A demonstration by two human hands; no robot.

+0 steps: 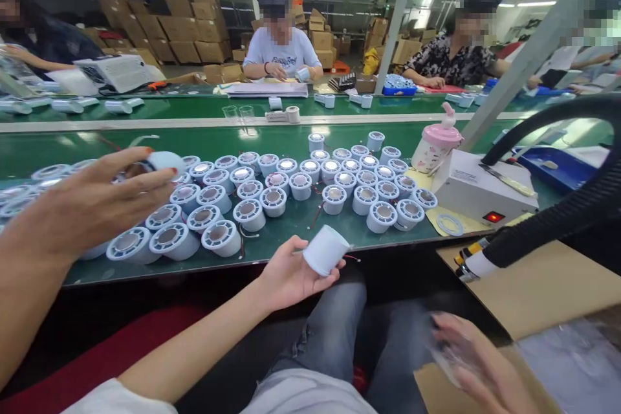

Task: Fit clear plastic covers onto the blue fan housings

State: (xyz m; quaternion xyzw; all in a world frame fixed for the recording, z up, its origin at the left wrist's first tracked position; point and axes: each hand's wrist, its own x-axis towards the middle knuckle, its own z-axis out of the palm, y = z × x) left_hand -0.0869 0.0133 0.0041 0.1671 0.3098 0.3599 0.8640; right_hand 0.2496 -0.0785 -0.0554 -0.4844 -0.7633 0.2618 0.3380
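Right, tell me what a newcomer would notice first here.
The crowd of round white-and-grey parts spread over the green bench draws the eye first. Next, a hand at the bench's near edge holding a white cup, and a red-nailed hand reaching over the parts at left.
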